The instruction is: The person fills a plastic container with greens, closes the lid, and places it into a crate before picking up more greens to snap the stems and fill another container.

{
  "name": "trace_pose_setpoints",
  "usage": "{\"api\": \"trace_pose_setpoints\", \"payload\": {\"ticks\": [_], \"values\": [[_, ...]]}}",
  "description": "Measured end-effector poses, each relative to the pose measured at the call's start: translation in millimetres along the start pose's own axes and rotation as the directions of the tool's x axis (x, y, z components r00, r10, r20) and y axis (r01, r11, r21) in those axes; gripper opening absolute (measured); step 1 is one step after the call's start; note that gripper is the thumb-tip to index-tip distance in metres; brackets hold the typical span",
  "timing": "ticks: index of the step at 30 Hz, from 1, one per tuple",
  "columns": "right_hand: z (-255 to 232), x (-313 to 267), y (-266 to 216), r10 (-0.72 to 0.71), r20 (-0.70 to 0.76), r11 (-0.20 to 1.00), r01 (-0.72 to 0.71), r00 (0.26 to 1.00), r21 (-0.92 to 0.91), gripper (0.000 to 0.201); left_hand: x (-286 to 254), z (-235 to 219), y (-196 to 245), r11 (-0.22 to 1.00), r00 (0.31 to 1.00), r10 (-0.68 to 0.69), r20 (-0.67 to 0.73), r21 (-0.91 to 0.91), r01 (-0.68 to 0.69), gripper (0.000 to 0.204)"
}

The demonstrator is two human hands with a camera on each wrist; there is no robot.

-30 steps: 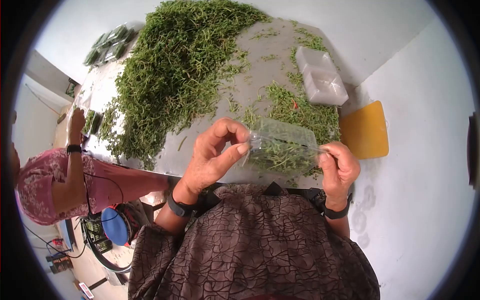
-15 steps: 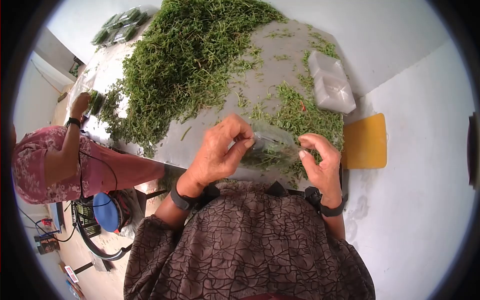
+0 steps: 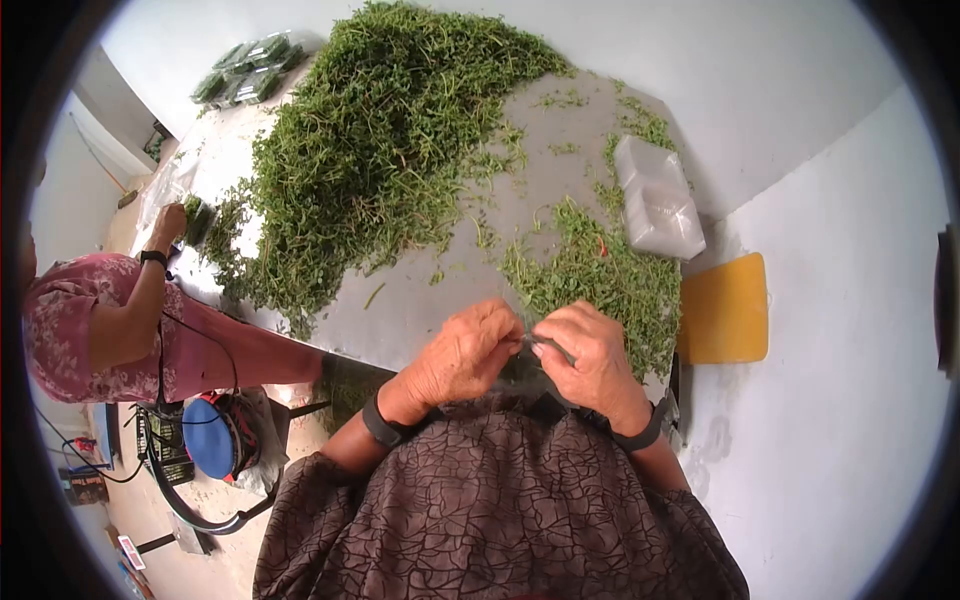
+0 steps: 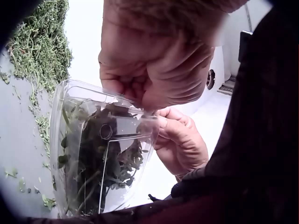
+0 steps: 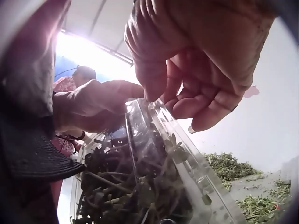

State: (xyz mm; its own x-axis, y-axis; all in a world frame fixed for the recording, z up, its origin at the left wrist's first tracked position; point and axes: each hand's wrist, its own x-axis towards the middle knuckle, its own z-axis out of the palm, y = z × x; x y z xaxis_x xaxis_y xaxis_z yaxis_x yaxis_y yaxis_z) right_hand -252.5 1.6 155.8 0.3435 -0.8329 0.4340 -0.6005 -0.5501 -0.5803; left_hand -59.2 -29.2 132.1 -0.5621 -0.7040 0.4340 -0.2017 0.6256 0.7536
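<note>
In the left wrist view, a clear plastic container [image 4: 106, 132] is held tilted between two hands, leafy sprigs [image 4: 128, 163] showing through its walls. The left hand [image 4: 156, 58] comes in from above, its fingers curled tight at the container's upper edge. Just below them, the right hand [image 4: 181, 144] has a corner nipped between thumb and finger. Both grips sit on the rim rather than the body, I'd guess so the edges can be pressed without crushing the greens.

The right wrist view gives the other side of that pinch: the right thumb bears on the container's corner, the remaining fingers bent loosely beyond it, the left fingers just beside. Sprigs fill much of the space beneath the fingers; I can't tell whether a lid is fastened.

In the head view the fingers nearly meet over the table's near edge, the container mostly hidden below them. Beyond them the table [image 3: 415, 315] carries a small spread of greens [image 3: 605, 285] and, farther left, a great heap [image 3: 370, 160], probably loose for easy reach. Right of the fingers, past the small spread, clear trays [image 3: 660, 200] look unfilled, likely kept handy. Far to the left, boxes [image 3: 250, 70] with green inside stand apart from the heap, and another person [image 3: 105, 325] works beside the table.
</note>
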Motion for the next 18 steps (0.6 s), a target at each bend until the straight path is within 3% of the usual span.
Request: {"api": "trace_pose_setpoints", "payload": {"ticks": [13,18], "values": [[5.3,-2.5,11.0,-0.054,0.019,0.993,0.055,0.998,-0.104,0.014,4.1,9.5,-1.2,0.995,0.992,-0.097,0.078,0.031,0.094,0.017],[3.5,-1.5,12.5,-0.071,0.050,0.995,0.074,0.996,-0.063,0.014,3.6,8.7,0.4,0.990,0.985,-0.143,0.099,0.008,0.143,0.016]]}}
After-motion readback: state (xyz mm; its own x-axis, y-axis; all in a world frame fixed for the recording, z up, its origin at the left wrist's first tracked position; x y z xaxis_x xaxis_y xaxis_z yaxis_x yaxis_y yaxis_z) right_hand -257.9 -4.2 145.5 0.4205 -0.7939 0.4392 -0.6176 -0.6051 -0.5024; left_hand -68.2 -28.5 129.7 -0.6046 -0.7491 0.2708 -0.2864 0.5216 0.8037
